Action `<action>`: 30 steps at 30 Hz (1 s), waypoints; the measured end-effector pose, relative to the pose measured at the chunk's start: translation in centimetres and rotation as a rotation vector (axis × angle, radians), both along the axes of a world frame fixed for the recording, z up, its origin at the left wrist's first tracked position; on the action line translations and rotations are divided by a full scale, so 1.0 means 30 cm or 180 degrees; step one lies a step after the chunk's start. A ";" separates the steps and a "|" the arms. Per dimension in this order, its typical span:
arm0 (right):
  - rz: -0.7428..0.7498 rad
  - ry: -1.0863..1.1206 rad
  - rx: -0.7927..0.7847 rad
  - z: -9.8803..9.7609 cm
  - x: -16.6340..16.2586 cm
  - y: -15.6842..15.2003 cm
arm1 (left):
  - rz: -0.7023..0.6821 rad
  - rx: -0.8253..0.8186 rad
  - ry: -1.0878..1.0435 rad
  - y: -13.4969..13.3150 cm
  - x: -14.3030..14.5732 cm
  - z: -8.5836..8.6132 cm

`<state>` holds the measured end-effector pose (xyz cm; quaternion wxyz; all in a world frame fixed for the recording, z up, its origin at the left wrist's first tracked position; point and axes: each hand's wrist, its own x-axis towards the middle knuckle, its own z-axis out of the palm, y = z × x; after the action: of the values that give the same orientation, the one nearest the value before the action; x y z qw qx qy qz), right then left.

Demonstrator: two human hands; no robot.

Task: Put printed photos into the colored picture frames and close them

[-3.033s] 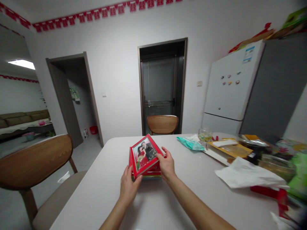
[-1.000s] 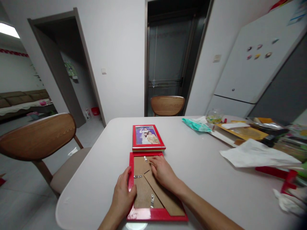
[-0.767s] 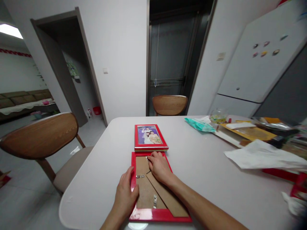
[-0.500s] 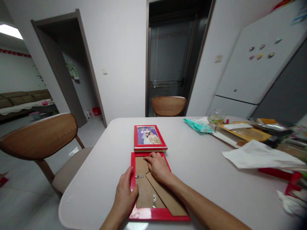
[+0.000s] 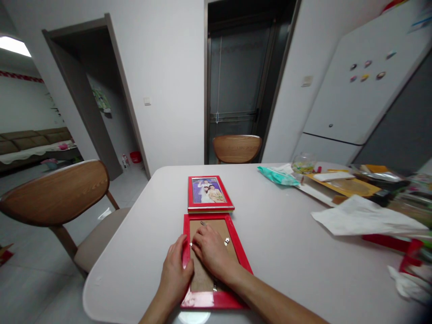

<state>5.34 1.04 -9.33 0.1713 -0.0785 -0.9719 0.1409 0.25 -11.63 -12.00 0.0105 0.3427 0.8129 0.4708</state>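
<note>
A red picture frame [image 5: 241,252] lies face down on the table, its brown backing board [image 5: 200,274] showing. Along the frame's left side my left hand [image 5: 177,265] grips the edge, thumb on the inner side. My right hand [image 5: 211,249] rests over the board, fingers bunched at a small metal clip [image 5: 191,244] on the left edge, mostly covered by the fingertips. Other metal fittings show at the top [image 5: 203,222] and on the right [image 5: 227,241]; a further one is partly hidden below my wrist. The stand leg is not visible under my hand and forearm.
Just beyond lies a second red frame [image 5: 228,198], face up with a photo. At the right are a teal packet [image 5: 278,176], a glass bowl [image 5: 303,164], a yellow envelope [image 5: 357,186] and white paper [image 5: 364,218]. Wooden chairs [image 5: 60,189] stand around the table [image 5: 135,252].
My right hand has moved left and down from the top fitting to the left clip. The stand leg that lay slanting to the right has gone from sight, and the right fitting now shows.
</note>
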 end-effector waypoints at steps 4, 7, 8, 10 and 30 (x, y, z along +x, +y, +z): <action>-0.0047 -0.0028 -0.0152 0.016 -0.001 0.004 | 0.0004 0.0038 -0.0009 -0.002 0.002 0.002; 0.0382 -0.0089 -0.0528 0.049 0.054 0.035 | 0.0048 0.0057 -0.0069 -0.003 0.005 0.006; 0.0566 -0.0118 -0.0661 0.061 0.084 0.050 | 0.0052 0.0039 -0.0088 -0.004 0.006 0.008; 0.0863 -0.0258 -0.0863 0.082 0.152 0.080 | 0.0045 0.0002 -0.0105 -0.005 0.008 0.012; -0.0092 -0.0175 -0.0785 0.031 0.197 0.070 | 0.0024 -0.0077 -0.0159 -0.003 0.012 0.022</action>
<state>11.25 3.14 -8.41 0.1356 -0.1168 -0.9503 0.2546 0.62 -11.72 -11.33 0.0332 0.3276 0.8193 0.4694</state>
